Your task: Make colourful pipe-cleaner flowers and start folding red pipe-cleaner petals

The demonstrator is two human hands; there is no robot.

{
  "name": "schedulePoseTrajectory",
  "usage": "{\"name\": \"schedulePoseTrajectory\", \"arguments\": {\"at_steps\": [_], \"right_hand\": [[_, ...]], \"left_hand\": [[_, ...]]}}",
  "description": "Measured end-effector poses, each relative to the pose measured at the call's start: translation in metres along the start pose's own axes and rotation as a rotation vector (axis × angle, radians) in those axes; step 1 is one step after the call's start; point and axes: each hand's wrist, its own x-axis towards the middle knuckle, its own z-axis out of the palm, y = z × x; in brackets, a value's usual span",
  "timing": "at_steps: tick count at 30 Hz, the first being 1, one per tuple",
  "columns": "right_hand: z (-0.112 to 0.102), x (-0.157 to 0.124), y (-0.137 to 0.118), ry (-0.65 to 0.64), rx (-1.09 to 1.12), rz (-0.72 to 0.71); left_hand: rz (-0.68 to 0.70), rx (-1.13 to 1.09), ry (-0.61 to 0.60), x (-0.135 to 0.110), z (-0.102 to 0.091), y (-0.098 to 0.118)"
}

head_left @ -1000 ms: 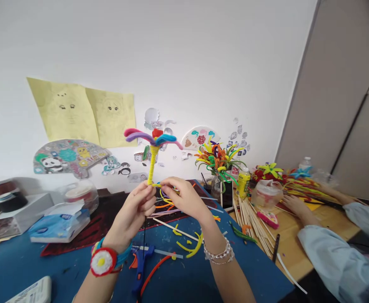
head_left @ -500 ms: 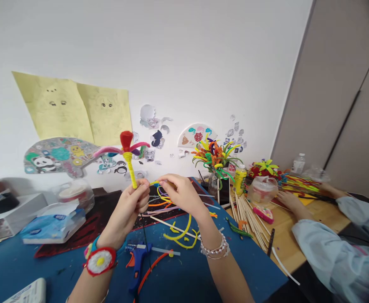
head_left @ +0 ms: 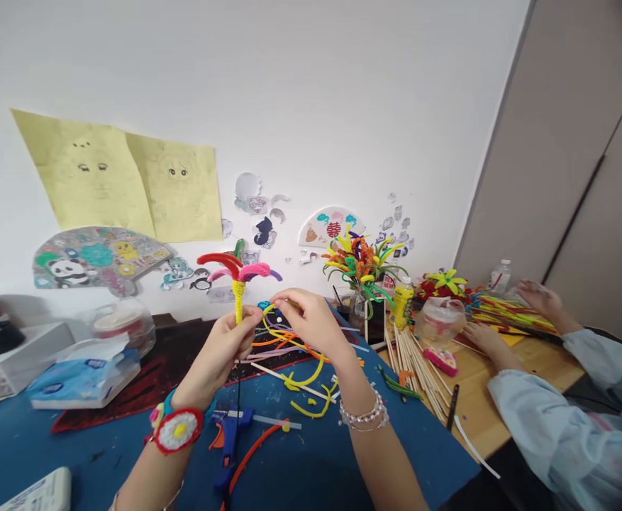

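Observation:
My left hand (head_left: 225, 344) is closed round the yellow-wrapped stem of a pipe-cleaner flower (head_left: 239, 273), held upright with red, pink, purple and green petals spreading at its top. Close by on the right, my right hand (head_left: 311, 319) pinches a yellow pipe cleaner (head_left: 269, 318) that loops down between the two hands. Where this strand meets the stem is hidden by my left fingers. Below my hands a blue glue gun (head_left: 230, 447) lies on the blue mat, with a glue stick poking out of it. Loose yellow pipe cleaners (head_left: 311, 411) lie under my right wrist.
A tissue pack (head_left: 84, 380) lies on the left. On the right stand a vase of pipe-cleaner flowers (head_left: 364, 273) and a yellow bottle (head_left: 403, 304), behind scattered wooden sticks (head_left: 417, 372). Another person's hands (head_left: 494, 344) are at the right table, near a pipe-cleaner bundle (head_left: 507, 312).
The flower has turned in my left hand, its petals now facing differently, and it sits slightly lower and further right. The yellow strand now forms a loop. The other person's far hand has lifted.

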Motion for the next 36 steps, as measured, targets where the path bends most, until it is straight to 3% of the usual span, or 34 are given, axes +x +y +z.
{"name": "schedulePoseTrajectory", "arguments": {"at_steps": [6,14,19,24,26,31,33,36], "right_hand": [[0.005,0.0,-0.006,-0.002,0.01,-0.005],[0.019,-0.004,-0.008,-0.285,-0.038,0.061],[0.022,-0.006,-0.014,-0.457,0.081,0.027],[0.03,-0.008,-0.019,-0.473,0.107,0.105],[0.034,-0.008,-0.019,-0.477,0.052,0.069],[0.045,-0.007,-0.019,-0.687,0.076,-0.106],[0.049,-0.006,-0.017,-0.654,0.174,-0.082],[0.055,-0.005,-0.011,-0.421,0.41,0.021]], "left_hand": [[0.05,-0.033,0.033,-0.002,-0.002,0.006],[0.208,-0.47,0.105,-0.008,-0.018,0.023],[0.305,-0.479,0.118,-0.01,-0.027,0.026],[0.33,-0.477,0.131,-0.011,-0.03,0.027],[0.326,-0.481,0.12,-0.011,-0.031,0.028],[0.36,-0.463,0.098,-0.014,-0.033,0.032],[0.371,-0.437,0.058,-0.017,-0.033,0.034],[0.347,-0.367,-0.022,-0.021,-0.03,0.035]]}}
